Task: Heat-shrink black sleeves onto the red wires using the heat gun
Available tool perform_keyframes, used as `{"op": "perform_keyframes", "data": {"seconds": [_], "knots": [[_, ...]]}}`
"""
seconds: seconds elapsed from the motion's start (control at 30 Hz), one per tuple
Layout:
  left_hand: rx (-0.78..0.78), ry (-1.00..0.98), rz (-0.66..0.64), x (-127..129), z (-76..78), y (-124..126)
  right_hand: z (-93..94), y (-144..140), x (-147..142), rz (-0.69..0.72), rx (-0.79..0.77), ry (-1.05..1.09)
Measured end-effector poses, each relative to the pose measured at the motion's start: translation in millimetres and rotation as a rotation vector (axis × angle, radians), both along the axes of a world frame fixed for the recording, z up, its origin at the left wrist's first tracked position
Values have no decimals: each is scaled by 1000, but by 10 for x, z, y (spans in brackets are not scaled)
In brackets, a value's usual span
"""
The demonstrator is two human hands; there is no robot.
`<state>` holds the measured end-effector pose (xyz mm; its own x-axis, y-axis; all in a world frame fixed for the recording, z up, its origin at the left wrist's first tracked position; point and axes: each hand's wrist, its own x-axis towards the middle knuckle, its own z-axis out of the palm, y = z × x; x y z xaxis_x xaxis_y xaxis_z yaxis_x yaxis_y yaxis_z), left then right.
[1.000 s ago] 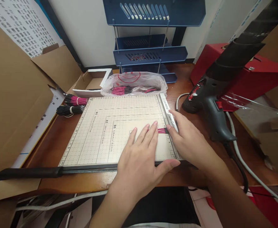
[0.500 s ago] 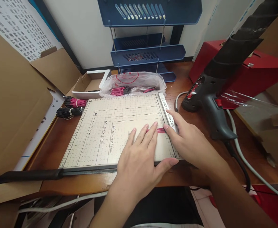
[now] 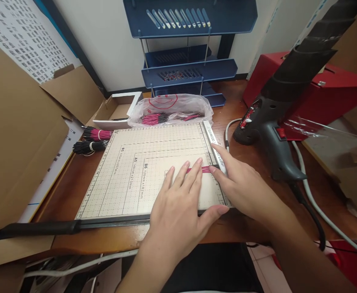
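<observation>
Brown desk wood (image 3: 248, 118) runs under everything, with a white wall behind it. Far left of my hands, cardboard flaps (image 3: 20, 154) lean in, and a sheet of tiny print (image 3: 26, 44) hangs above them, too small to read. Nearer my left hand, two banded wire bundles (image 3: 91, 140) lie at the cutter's far left corner, one pink and one black. Beyond my fingers sits a clear plastic bag (image 3: 170, 109) with a red smiley face drawn on it and more wires inside, and behind that a blue tray rack (image 3: 189, 69) whose top is cut off.

My hands rest on a paper cutter (image 3: 129, 175) with a gridded board marked B5, A5 and B6, each with millimetre sizes I can partly read. Its black handle (image 3: 32, 228) stretches away to the left of my left wrist. My left hand (image 3: 181, 211) lies flat and open, fingers spread, pressing a few pink wires (image 3: 204, 169) to the board; most of their length is hidden beneath my fingers. My right hand (image 3: 242, 185) is open too, its fingertips meeting the wire ends beside the white ruler strip (image 3: 214, 146), which reads "Paper Cutter" in part.

Right of my right hand lies a dark heat gun (image 3: 273, 138) with a red switch, its cord trailing off, and a red box (image 3: 318, 93) behind it.
</observation>
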<state>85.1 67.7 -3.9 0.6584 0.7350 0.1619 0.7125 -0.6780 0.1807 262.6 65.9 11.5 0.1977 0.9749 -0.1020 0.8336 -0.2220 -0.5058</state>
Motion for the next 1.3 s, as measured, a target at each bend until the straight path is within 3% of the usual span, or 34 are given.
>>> {"op": "perform_keyframes", "data": {"seconds": [0.23,0.47,1.3], "knots": [[31,4,-2,1,-3,-2,52,66,-2,-40,-64,-60],[30,4,-4,9,-8,-1,57,37,-18,19,-29,-5],[35,42,6,10,0,-5,6,33,-25,-19,-29,-42]]}}
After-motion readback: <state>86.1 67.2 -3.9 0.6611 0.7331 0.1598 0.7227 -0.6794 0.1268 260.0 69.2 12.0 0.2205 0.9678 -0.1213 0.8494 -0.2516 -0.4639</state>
